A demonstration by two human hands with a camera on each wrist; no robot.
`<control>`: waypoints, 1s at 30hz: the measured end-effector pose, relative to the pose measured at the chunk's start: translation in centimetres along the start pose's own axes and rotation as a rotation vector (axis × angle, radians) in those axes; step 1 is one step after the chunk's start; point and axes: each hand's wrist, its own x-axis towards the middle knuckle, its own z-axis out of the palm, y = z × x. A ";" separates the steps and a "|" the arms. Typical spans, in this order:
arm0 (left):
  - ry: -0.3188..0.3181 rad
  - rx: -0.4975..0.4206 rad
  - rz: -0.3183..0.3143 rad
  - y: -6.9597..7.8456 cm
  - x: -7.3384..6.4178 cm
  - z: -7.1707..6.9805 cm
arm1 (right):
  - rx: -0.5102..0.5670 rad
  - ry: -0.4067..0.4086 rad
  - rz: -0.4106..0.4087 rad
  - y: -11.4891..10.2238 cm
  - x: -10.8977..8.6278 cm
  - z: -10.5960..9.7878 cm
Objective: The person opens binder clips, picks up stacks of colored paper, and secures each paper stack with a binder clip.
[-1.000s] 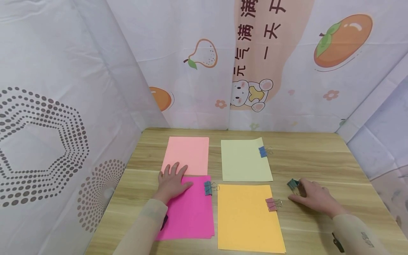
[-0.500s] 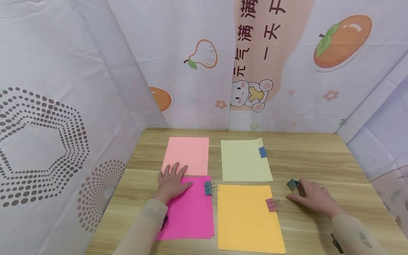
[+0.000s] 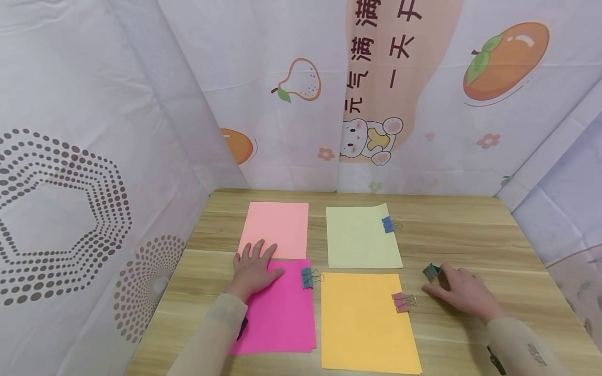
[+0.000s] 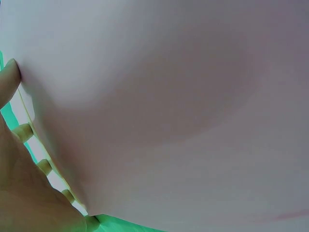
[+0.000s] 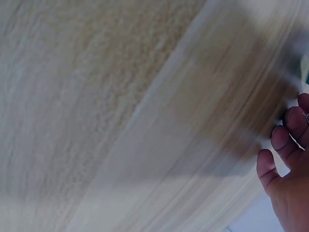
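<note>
My left hand (image 3: 251,274) lies with spread fingers across the top of the magenta paper stack (image 3: 282,318) and the lower edge of the salmon-pink sheet (image 3: 282,224). A teal binder clip (image 3: 307,278) grips the magenta stack's right edge. On the right side of the table, my right hand (image 3: 463,292) holds a dark green binder clip (image 3: 431,271) between thumb and fingers, low over the wood. Curled fingers (image 5: 282,140) appear at the edge of the right wrist view, where the clip itself is mostly cut off.
An orange-yellow stack (image 3: 367,324) carries a pink binder clip (image 3: 401,302) on its right edge. Behind it lies a pale green stack (image 3: 359,237) with a blue binder clip (image 3: 388,224). Printed curtains (image 3: 282,146) border the wooden table (image 3: 470,224) at the back and sides.
My right hand and the dark green clip have shifted very slightly to the left. My left hand and the paper stacks stay in place.
</note>
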 end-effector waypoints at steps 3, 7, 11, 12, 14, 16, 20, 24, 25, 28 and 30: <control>-0.002 -0.004 0.001 0.0 0.0 -0.1 | -0.011 0.016 -0.008 -0.1 0.0 0.0; -0.003 -0.002 0.002 0.1 -0.1 -0.1 | -0.029 0.021 -0.017 -0.2 0.0 -0.1; -0.001 0.002 0.004 0.1 -0.1 -0.1 | -0.049 0.020 -0.019 -0.3 0.0 0.0; -0.001 0.003 0.004 0.1 -0.1 -0.1 | -0.053 0.023 -0.021 -0.3 0.0 0.0; 0.001 0.002 0.004 0.1 -0.1 -0.1 | -0.061 0.029 -0.027 -0.2 0.0 0.1; 0.001 0.002 0.003 0.0 -0.1 -0.1 | -0.067 0.035 -0.035 -0.2 -0.1 0.1; -0.004 0.005 0.002 0.1 -0.1 -0.1 | -0.076 0.047 -0.049 -0.1 -0.1 0.2; -0.002 0.001 0.003 0.1 -0.1 -0.1 | -0.086 0.059 -0.066 0.0 -0.2 0.3; -0.002 -0.002 0.003 0.1 -0.1 -0.1 | -0.088 0.061 -0.070 0.0 -0.2 0.4; 0.003 -0.006 0.006 0.0 -0.1 -0.1 | -0.090 0.071 -0.081 0.0 -0.2 0.4; 0.005 -0.004 0.008 0.0 -0.1 -0.1 | -0.088 0.080 -0.088 0.0 -0.3 0.5</control>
